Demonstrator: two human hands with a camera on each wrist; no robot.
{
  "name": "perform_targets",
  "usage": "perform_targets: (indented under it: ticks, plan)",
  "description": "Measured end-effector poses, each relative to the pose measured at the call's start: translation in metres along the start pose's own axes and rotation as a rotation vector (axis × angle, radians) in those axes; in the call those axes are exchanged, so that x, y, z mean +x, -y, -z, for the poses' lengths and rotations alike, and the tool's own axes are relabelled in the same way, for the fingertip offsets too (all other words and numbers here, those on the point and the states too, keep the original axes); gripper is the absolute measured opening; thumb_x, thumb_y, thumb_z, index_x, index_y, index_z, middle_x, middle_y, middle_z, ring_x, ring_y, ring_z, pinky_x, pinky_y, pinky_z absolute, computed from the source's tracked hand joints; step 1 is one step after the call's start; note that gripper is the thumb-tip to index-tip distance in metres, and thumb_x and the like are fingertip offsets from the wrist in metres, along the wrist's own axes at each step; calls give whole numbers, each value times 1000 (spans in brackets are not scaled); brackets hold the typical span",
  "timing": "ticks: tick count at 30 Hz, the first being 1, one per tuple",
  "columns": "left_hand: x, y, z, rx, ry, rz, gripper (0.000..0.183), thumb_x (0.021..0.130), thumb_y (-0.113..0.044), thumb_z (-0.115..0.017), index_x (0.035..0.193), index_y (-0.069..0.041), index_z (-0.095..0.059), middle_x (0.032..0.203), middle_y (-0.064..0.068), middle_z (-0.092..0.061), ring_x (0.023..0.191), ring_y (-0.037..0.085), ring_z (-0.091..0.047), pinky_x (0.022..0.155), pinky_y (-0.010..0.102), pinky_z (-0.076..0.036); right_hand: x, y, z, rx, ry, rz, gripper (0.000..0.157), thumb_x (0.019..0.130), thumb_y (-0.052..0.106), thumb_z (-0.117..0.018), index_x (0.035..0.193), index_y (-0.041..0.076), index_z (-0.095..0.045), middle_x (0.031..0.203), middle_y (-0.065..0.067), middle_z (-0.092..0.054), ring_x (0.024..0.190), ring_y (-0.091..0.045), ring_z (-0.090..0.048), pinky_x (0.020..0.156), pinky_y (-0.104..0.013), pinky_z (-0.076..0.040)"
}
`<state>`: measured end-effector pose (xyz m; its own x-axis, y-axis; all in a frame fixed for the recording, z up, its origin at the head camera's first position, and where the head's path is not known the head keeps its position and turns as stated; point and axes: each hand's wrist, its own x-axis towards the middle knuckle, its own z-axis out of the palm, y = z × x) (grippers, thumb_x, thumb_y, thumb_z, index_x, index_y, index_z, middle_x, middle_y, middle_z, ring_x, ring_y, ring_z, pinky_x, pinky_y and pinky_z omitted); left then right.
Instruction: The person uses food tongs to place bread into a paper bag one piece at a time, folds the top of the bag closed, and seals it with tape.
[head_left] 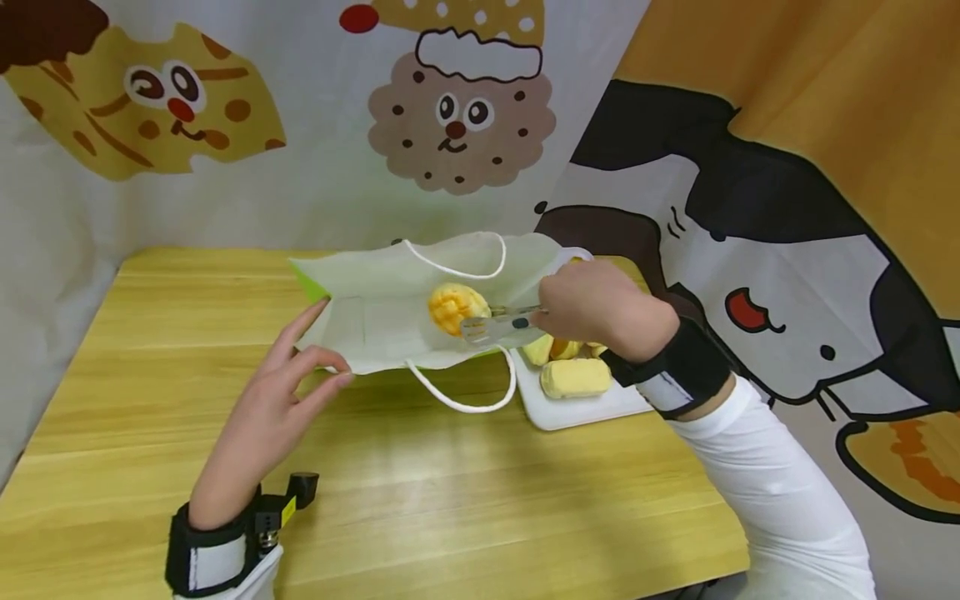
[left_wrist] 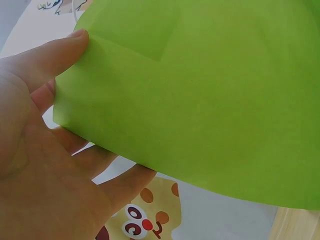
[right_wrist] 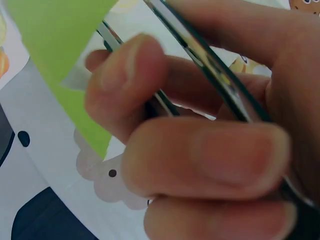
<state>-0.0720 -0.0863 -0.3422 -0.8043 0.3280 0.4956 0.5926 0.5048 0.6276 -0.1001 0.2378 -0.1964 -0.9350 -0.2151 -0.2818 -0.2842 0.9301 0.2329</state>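
Near the far edge of the bench (head_left: 450, 492), the left hand (head_left: 279, 408), thumb and fingers partly spread, grips the paper bag (head_left: 360, 279) at its left end, presumably so the mouth gapes. The right hand (head_left: 592, 302) curls round metal tongs (head_left: 498, 327), likely for clean handling, their tips holding a golden bun (head_left: 452, 305) at the opening; other breads (head_left: 576, 379) lie on a white tray (head_left: 553, 413) rightward.

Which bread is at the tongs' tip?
The round golden bread with criss-cross lines, at the open bag; other breads lie on the white tray.
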Motion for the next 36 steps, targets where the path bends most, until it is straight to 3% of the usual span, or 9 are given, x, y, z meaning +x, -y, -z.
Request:
perform_targets:
  ticks: [6,11,17,22,26,28,31,34,36]
  plan:
    - [1,0,-3,-12,-10,-8,19,86,-1,-76,94,-16,-66,164,6,-29,109,34,-64,69,14,-46,-7,-9,-1,-24,-14,-37,37,98,37,-59,68,16,-61,58,2,-49,58,-19,-53,51,-32,-39]
    - [2,-1,-5,-13,-22,-7,19,85,0,-76,94,-15,-67,164,7,-30,113,36,-63,79,9,-39,-14,-15,-3,30,-59,-23,39,100,38,-59,67,17,-58,59,1,-46,59,-18,-52,55,-32,-38]
    - [3,0,-6,-20,-31,5,17,87,-1,-75,94,-13,-67,165,4,-29,106,33,-67,75,7,-39,-25,-25,-14,124,-104,5,29,101,41,-56,88,19,-68,60,6,-56,57,-15,-51,51,-30,-36]
    - [3,0,-7,-33,-38,29,14,88,-3,-74,94,-13,-67,164,3,-29,124,41,-58,81,4,-35,-37,-33,-27,161,-195,2,27,100,42,-58,95,18,-70,56,6,-50,50,-15,-46,47,-30,-34]
    - [2,2,-6,-49,-49,57,11,89,-5,-74,94,-13,-69,164,1,-30,127,44,-55,80,4,-34,-50,-39,-38,158,-303,30,31,99,42,-60,114,18,-72,53,7,-47,48,-12,-43,45,-29,-33]
    - [2,2,-6,-59,-53,78,9,90,-7,-74,94,-14,-71,164,-1,-30,132,40,-52,83,8,-35,-56,-43,-44,165,-367,48,33,99,40,-62,120,17,-72,54,8,-51,49,-10,-43,45,-29,-33]
    - [2,3,-6,-97,-50,102,6,91,-9,-73,95,-14,-72,164,-4,-29,142,37,-40,95,32,-42,-66,-46,-53,202,-442,56,31,98,37,-64,120,17,-72,59,9,-54,50,-8,-42,47,-27,-31]
    - [2,2,-7,-140,-40,122,3,94,-12,-71,97,-12,-72,164,-6,-29,149,34,-30,97,59,-38,-74,-46,-63,261,-489,43,33,97,36,-66,123,17,-71,61,8,-49,49,-6,-37,47,-26,-29]
    - [2,2,-9,-163,-43,129,4,95,-13,-69,97,-11,-72,164,-7,-29,149,33,-29,97,67,-35,-78,-45,-69,299,-510,29,34,97,35,-66,125,17,-70,62,7,-47,49,-6,-35,47,-25,-27]
